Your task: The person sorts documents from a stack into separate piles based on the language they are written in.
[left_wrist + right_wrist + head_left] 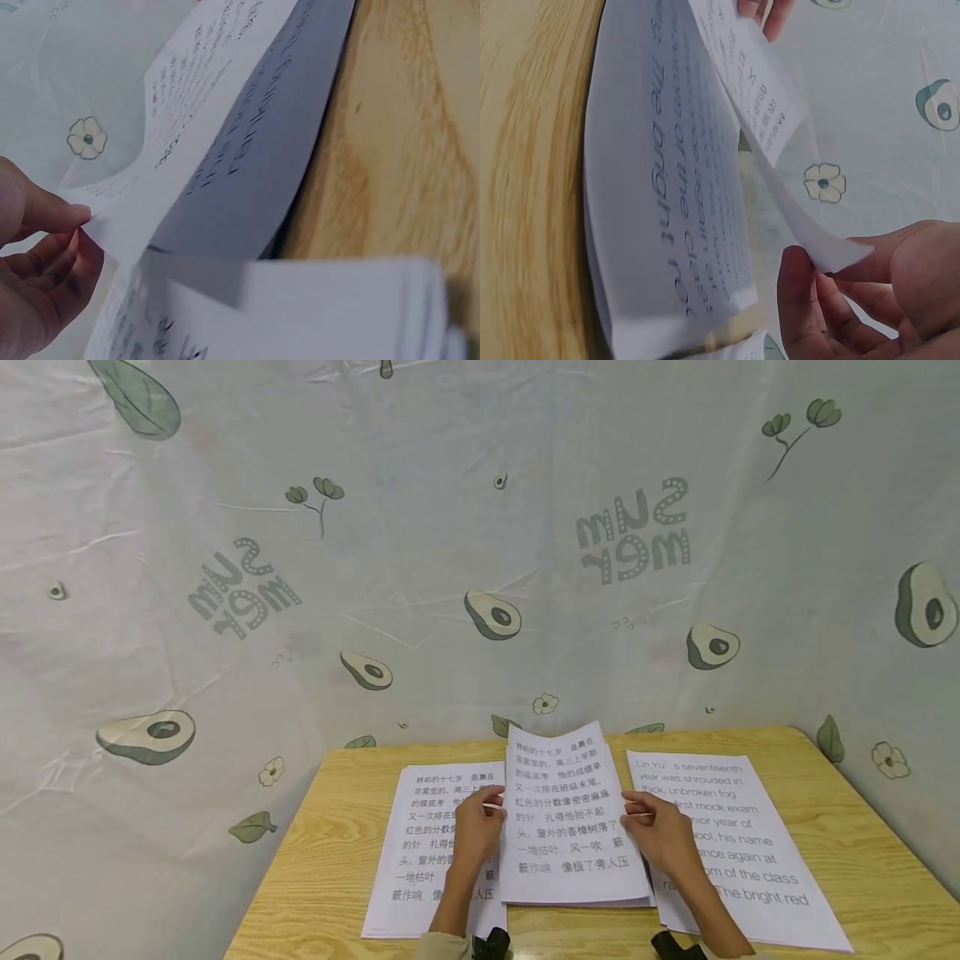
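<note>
A sheet of paper printed with Chinese text [562,814] is raised over the middle pile, its top edge curving up. My left hand [478,828] pinches its left edge between thumb and fingers, seen close in the left wrist view. On the opposite edge, my right hand [664,833] pinches the same sheet. Beneath it, in the right wrist view, lies a paper with English print [656,180]. To the left is a pile of Chinese-text sheets [420,860], partly covered by my left hand and forearm. A pile topped by an English-text sheet [757,810] lies on the right.
The wooden table [300,852] carries the paper piles side by side. Behind it hangs a pale cloth [420,568] printed with avocados, leaves and lettering. Dark wrist devices [491,943] show at the lower edge of the head view.
</note>
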Tool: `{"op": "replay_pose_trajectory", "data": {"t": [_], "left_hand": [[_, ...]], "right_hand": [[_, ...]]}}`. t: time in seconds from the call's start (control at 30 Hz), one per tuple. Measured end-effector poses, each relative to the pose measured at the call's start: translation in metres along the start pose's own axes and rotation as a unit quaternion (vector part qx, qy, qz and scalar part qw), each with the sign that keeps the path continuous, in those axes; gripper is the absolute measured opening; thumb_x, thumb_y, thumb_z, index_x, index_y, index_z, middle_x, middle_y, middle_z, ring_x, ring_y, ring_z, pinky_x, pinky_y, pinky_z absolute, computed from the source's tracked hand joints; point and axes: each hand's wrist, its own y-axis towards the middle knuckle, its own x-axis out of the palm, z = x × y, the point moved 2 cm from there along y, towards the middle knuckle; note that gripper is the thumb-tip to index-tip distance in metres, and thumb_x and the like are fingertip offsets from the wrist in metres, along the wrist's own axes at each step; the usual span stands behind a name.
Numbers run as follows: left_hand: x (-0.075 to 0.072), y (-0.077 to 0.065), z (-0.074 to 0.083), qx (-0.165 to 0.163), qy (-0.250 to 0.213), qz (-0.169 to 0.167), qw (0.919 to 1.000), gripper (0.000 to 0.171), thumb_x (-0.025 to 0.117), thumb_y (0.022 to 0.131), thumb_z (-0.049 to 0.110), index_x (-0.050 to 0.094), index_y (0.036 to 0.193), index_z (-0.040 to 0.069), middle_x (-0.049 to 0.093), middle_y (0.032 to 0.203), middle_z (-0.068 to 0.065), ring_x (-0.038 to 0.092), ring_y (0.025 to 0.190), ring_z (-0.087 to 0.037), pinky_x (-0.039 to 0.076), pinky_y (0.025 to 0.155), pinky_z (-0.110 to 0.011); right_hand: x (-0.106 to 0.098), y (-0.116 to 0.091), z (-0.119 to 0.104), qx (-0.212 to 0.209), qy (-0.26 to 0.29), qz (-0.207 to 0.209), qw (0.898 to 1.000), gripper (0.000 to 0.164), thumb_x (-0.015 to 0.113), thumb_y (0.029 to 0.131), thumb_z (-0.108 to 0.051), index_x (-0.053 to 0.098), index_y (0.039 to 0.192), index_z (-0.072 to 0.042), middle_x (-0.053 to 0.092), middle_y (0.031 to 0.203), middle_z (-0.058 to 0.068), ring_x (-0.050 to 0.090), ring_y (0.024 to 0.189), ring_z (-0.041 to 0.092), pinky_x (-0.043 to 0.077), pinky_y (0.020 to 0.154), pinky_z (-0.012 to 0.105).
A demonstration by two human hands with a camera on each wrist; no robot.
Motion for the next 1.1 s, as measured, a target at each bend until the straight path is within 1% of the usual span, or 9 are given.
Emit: {"op": "replay_pose_trajectory", "data": {"t": [0.13,0.27,0.43,0.5,0.7,0.77,0.93,1.1], "left_hand": [[-0.013,0.001,-0.003,-0.003,0.009,0.013,0.9999,0.037,0.074,0.090,-0.008,0.077,0.124,0.005,0.076,0.103,-0.007,0.072,0.089,-0.014,0.060,0.078,-0.026],[-0.027,0.001,-0.009,-0.010,0.012,0.024,0.9996,0.038,0.074,0.090,-0.008,0.077,0.125,0.006,0.076,0.104,-0.006,0.072,0.090,-0.015,0.059,0.077,-0.026],[-0.043,-0.001,-0.020,-0.012,0.021,0.041,0.9989,0.037,0.074,0.090,-0.007,0.077,0.124,0.005,0.076,0.104,-0.007,0.072,0.090,-0.016,0.059,0.077,-0.025],[-0.051,-0.002,-0.024,-0.006,0.027,0.046,0.9986,0.037,0.074,0.089,-0.008,0.077,0.124,0.004,0.077,0.104,-0.008,0.071,0.089,-0.016,0.059,0.077,-0.026],[-0.074,-0.006,-0.041,-0.010,0.044,0.052,0.9977,0.035,0.074,0.089,-0.008,0.078,0.122,0.003,0.077,0.102,-0.008,0.069,0.086,-0.015,0.056,0.076,-0.024],[-0.082,-0.007,-0.048,-0.018,0.045,0.051,0.9975,0.035,0.074,0.089,-0.008,0.078,0.122,0.003,0.077,0.102,-0.009,0.070,0.086,-0.016,0.056,0.075,-0.023],[-0.099,-0.010,-0.065,-0.032,0.039,0.046,0.9976,0.037,0.072,0.089,-0.010,0.077,0.123,0.001,0.077,0.104,-0.013,0.072,0.088,-0.019,0.056,0.073,-0.022],[-0.113,-0.013,-0.077,-0.046,0.038,0.053,0.9968,0.036,0.071,0.089,-0.010,0.077,0.123,0.001,0.076,0.105,-0.013,0.071,0.088,-0.019,0.055,0.073,-0.020]], "right_hand": [[0.006,-0.001,-0.008,0.007,0.025,-0.011,1.000,0.042,0.072,0.098,-0.008,0.068,0.139,0.000,0.076,0.119,0.018,0.075,0.107,0.031,0.054,0.080,0.021],[0.015,-0.002,-0.015,0.015,0.043,-0.021,0.999,0.043,0.072,0.098,-0.008,0.067,0.140,0.001,0.075,0.120,0.019,0.075,0.108,0.030,0.054,0.077,0.020],[0.030,-0.004,-0.024,0.021,0.067,-0.038,0.997,0.043,0.072,0.097,-0.007,0.068,0.139,0.000,0.074,0.119,0.017,0.073,0.102,0.024,0.056,0.071,0.023],[0.037,-0.006,-0.029,0.025,0.080,-0.047,0.995,0.043,0.072,0.097,-0.006,0.068,0.139,0.000,0.074,0.119,0.016,0.072,0.099,0.021,0.057,0.070,0.023],[0.063,-0.010,-0.039,0.024,0.104,-0.063,0.992,0.043,0.075,0.094,-0.001,0.069,0.136,0.003,0.074,0.113,0.014,0.073,0.093,0.017,0.058,0.069,0.025],[0.071,-0.012,-0.041,0.025,0.112,-0.067,0.991,0.042,0.075,0.093,0.000,0.069,0.135,0.002,0.074,0.112,0.013,0.073,0.092,0.017,0.059,0.069,0.026],[0.091,-0.015,-0.046,0.026,0.137,-0.078,0.987,0.044,0.075,0.091,0.001,0.069,0.135,0.003,0.074,0.111,0.013,0.074,0.092,0.017,0.063,0.070,0.030],[0.107,-0.019,-0.051,0.023,0.170,-0.089,0.981,0.044,0.074,0.090,0.004,0.069,0.134,0.005,0.073,0.109,0.014,0.075,0.090,0.018,0.064,0.068,0.030]]}}
